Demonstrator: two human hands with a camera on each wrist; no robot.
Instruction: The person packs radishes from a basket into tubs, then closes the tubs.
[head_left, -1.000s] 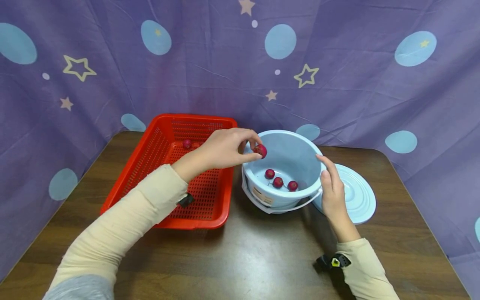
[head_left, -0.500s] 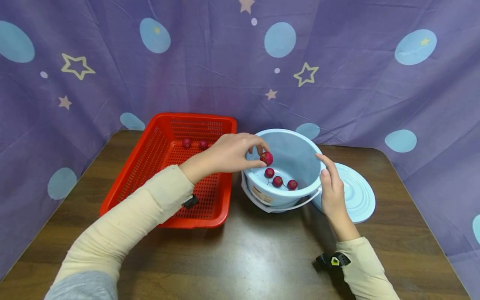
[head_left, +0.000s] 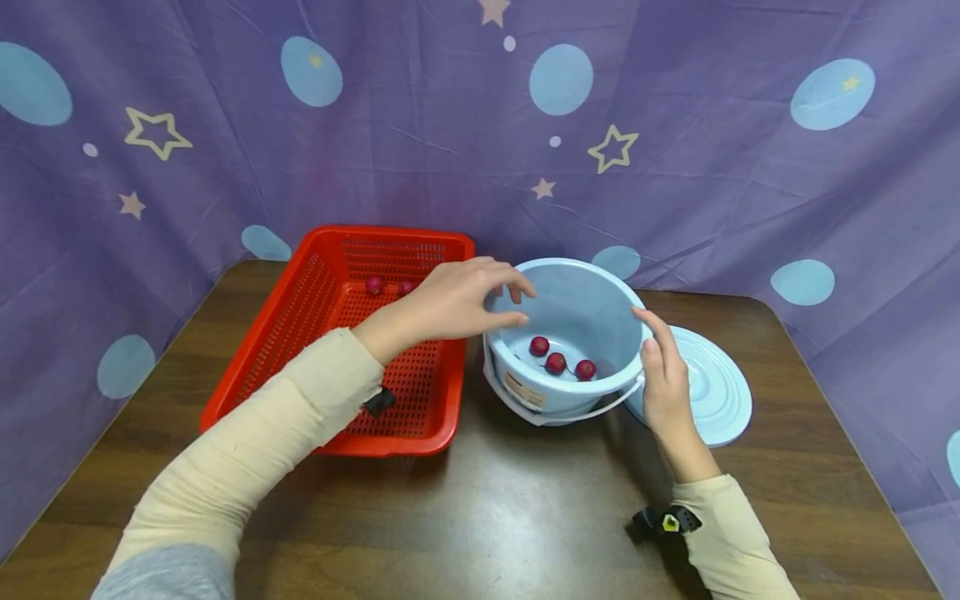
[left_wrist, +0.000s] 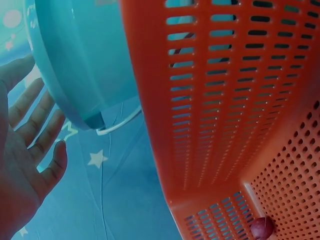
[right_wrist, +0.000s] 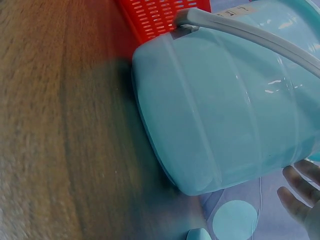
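Work apparently midway: three red fruits (head_left: 556, 363) lie in the blue bucket (head_left: 588, 304), at least two more (head_left: 373, 286) await in the red basket (head_left: 420, 447), while the left hand (head_left: 467, 296), empty, fingers parted, hovers by the bucket's rim, where the right hand (head_left: 666, 383) rests.

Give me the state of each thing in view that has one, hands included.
Bucket: uncovered, three round red items visible inside
Lid: off, beside the bucket
Handle: swung down
Basket: open-topped, at least two round red items in it
Left hand: holding nothing, near the bucket's rim
Right hand: touching the bucket's rim
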